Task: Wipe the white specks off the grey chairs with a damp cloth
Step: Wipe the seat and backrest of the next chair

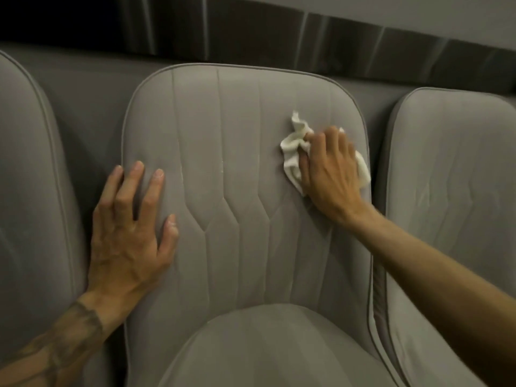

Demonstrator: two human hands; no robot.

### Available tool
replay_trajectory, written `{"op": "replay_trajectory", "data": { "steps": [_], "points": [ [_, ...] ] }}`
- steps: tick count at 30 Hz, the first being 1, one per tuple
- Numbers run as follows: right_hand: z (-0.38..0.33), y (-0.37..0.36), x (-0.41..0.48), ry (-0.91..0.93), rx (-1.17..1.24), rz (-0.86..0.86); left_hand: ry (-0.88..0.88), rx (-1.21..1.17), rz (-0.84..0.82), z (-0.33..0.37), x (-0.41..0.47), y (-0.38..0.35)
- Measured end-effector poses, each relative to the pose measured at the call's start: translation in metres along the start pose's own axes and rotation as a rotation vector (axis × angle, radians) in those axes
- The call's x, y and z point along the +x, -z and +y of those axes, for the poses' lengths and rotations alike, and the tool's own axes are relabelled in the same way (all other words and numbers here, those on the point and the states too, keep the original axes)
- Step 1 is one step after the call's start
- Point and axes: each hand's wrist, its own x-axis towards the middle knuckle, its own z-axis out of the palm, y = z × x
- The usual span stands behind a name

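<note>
Backrest of the middle grey chair [245, 174], seen from above. The left hand [131, 233] lies flat on its left edge, fingers spread. The right hand [329, 174] presses a crumpled white cloth [293, 143] against the upper right of the backrest, fingers curled over it. Faint white specks [222, 164], blurred, seem to follow the central seams

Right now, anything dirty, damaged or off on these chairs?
Yes: white specks dot the seams of the middle chair backrest, left of the cloth under the right hand. Faint whitish streaks also mark the right chair. No tears or spills visible.
</note>
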Motion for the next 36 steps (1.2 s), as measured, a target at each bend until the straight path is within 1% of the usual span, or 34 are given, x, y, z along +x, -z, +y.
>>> {"op": "replay_trajectory", "data": {
  "steps": [3, 6, 8, 10, 12, 13, 15, 17, 18, 20, 22, 24, 26, 28, 30, 31, 34, 36],
  "points": [
    [0.016, 0.001, 0.049, -0.107, -0.019, 0.087, -0.008, 0.004, 0.005, -0.001, 0.001, -0.002],
    [0.015, 0.001, 0.04, -0.239, -0.007, 0.124, -0.015, 0.004, 0.024, -0.003, 0.0, -0.004],
    [0.013, 0.004, 0.006, -0.233, -0.046, 0.083, -0.009, 0.004, 0.024, -0.002, 0.0, -0.004],
    [0.016, 0.01, -0.018, -0.189, -0.075, 0.001, 0.002, 0.017, 0.011, -0.002, -0.001, -0.004],
    [0.025, 0.013, -0.006, -0.154, -0.079, -0.006, 0.009, 0.032, -0.004, 0.001, 0.0, -0.003],
    [0.029, 0.011, 0.008, -0.164, -0.059, 0.004, 0.014, 0.046, -0.013, 0.002, 0.0, -0.002],
    [0.033, 0.008, 0.031, -0.242, -0.001, 0.037, 0.025, 0.072, -0.032, 0.006, 0.0, 0.0],
    [0.029, 0.007, 0.023, -0.313, 0.021, 0.056, 0.055, 0.09, -0.054, 0.012, -0.002, 0.002],
    [0.026, 0.008, 0.007, -0.312, -0.003, 0.05, 0.076, 0.093, -0.059, 0.016, -0.003, 0.002],
    [0.02, 0.014, -0.035, -0.235, -0.056, -0.017, 0.106, 0.093, -0.068, 0.021, -0.005, 0.002],
    [0.023, 0.02, -0.049, -0.158, -0.07, -0.08, 0.108, 0.099, -0.075, 0.022, -0.007, 0.001],
    [0.03, 0.019, -0.017, -0.135, -0.067, -0.043, 0.108, 0.103, -0.068, 0.02, -0.006, -0.001],
    [0.037, 0.013, 0.019, -0.186, -0.052, 0.019, 0.102, 0.09, -0.057, 0.019, -0.006, -0.003],
    [0.038, 0.007, 0.028, -0.252, 0.014, 0.086, 0.109, 0.079, -0.039, 0.019, -0.006, -0.005],
    [0.033, 0.002, -0.004, -0.288, 0.014, 0.112, 0.107, 0.066, -0.037, 0.02, -0.006, -0.005],
    [0.029, 0.001, -0.032, -0.278, -0.005, 0.076, 0.105, 0.063, -0.032, 0.02, -0.005, -0.004],
    [0.011, 0.005, -0.136, -0.21, -0.024, -0.12, 0.107, 0.045, -0.029, 0.023, -0.007, -0.003],
    [0.004, 0.011, -0.173, -0.177, -0.014, -0.145, 0.114, 0.035, -0.026, 0.024, -0.008, -0.003]
  ]
}}
